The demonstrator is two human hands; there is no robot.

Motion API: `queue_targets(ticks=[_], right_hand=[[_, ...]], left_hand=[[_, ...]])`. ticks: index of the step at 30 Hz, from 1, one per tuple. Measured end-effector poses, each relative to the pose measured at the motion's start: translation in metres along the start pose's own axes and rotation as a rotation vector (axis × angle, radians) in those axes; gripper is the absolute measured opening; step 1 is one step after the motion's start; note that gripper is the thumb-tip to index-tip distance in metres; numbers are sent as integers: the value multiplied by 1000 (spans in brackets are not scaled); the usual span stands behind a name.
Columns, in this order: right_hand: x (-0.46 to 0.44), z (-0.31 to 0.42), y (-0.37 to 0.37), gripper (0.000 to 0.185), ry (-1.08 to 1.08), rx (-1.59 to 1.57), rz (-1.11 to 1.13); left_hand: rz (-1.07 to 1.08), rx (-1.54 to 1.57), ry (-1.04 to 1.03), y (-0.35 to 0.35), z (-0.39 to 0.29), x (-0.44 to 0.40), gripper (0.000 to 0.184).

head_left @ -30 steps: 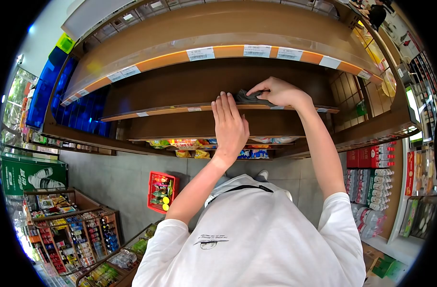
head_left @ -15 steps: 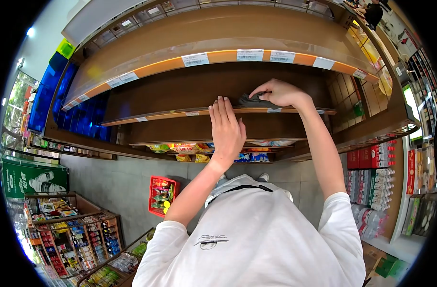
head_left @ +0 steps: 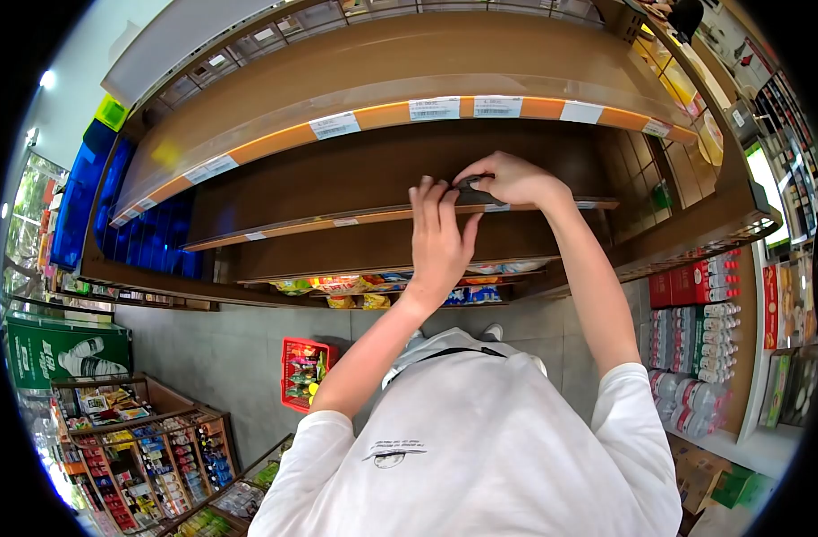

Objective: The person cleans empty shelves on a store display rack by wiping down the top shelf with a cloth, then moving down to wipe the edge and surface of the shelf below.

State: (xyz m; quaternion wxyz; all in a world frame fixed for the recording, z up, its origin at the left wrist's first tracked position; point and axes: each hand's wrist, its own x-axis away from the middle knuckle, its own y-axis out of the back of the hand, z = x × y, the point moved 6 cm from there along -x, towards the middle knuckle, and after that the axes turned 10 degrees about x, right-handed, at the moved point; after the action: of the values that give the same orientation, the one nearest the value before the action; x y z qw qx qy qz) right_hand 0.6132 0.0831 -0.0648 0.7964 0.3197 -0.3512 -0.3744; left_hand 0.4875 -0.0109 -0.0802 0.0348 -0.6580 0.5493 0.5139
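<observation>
My right hand [head_left: 519,182] is closed on a dark grey cloth [head_left: 477,193], pressed onto the front part of the brown middle shelf [head_left: 328,179]. Just left of it, my left hand [head_left: 437,246] rests its outstretched fingers over the shelf's front edge, with the thumb apart. Its fingertips are right beside the cloth; whether they touch it I cannot tell. Small price labels [head_left: 345,222] line this edge. The upper shelf [head_left: 364,58], with a clear strip and larger price tags [head_left: 435,108], overhangs the middle one.
Snack bags [head_left: 342,285] sit on a lower shelf. A red basket [head_left: 288,371] of goods stands on the grey floor at left, near a display rack [head_left: 140,456]. Bottle packs [head_left: 686,398] are stacked at right. Wire side panels [head_left: 655,174] bound the shelving.
My left hand has shifted right, up to the cloth. The right hand and cloth have moved slightly, and the cloth looks more bunched. The view has shifted a little.
</observation>
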Motion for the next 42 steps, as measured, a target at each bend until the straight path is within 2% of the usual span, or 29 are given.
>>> queue_targets(ticks=[1,3,5,6,9,10,13,24,26,27,29,30,31,32,33,35,36,37,40,42], right_hand=[[0,-3,-2,33,-14,-27,-17],[0,-6,-2,33,-35,-56,-41],[2,-4,-2,32,6,-83,-41],[4,0,0,33,97,-65,-75],[16,10,10,32,-33,-67,9],[11,3,8,32,39,-40,-30],[13,-7,14,32,77,50,-35],[30,-39,18,32,32,57,-79],[38,-36,15,32,-56,-9,-104],[42,-32,10,32,-56,-8,-107],[54,-27,6,34,-123,-21,-285],[60,-22,2,33,-67,2,-375],[60,-24,-6,33,-67,1,-376],[61,-24,-10,32,0,15,-460],[63,-23,-11,31,64,26,-545],[62,-28,-14,30,83,29,-556],[61,-29,-15,30,104,36,-570],[61,-29,-16,29,126,42,-583],[58,-31,-20,29,115,30,-575],[57,-30,-21,28,114,43,-556]], left_hand=[[-5,115,-26,-5,-3,-1,52],[-32,88,-24,-9,-2,-2,47],[-71,162,76,-11,13,2,43],[-110,126,-1,-9,12,2,40],[-78,116,-6,-7,17,5,35],[-79,99,-21,-8,18,5,32],[-71,94,-28,-8,17,4,30],[-87,97,-55,-7,17,3,26],[-95,97,-60,-7,17,3,26],[-83,98,-35,-8,18,4,27],[-71,97,-13,-10,14,3,28],[-88,78,-33,-9,5,1,30],[-104,60,-51,-11,-2,0,33],[-69,93,-54,-20,-3,4,43],[-62,95,-56,-26,-8,5,43],[-64,173,-101,-39,-20,5,49],[-33,194,-117,-47,-22,6,59],[-23,201,-121,-52,-21,9,59],[-20,102,-176,-62,-16,16,69],[-30,31,-209,-63,-10,18,70]])
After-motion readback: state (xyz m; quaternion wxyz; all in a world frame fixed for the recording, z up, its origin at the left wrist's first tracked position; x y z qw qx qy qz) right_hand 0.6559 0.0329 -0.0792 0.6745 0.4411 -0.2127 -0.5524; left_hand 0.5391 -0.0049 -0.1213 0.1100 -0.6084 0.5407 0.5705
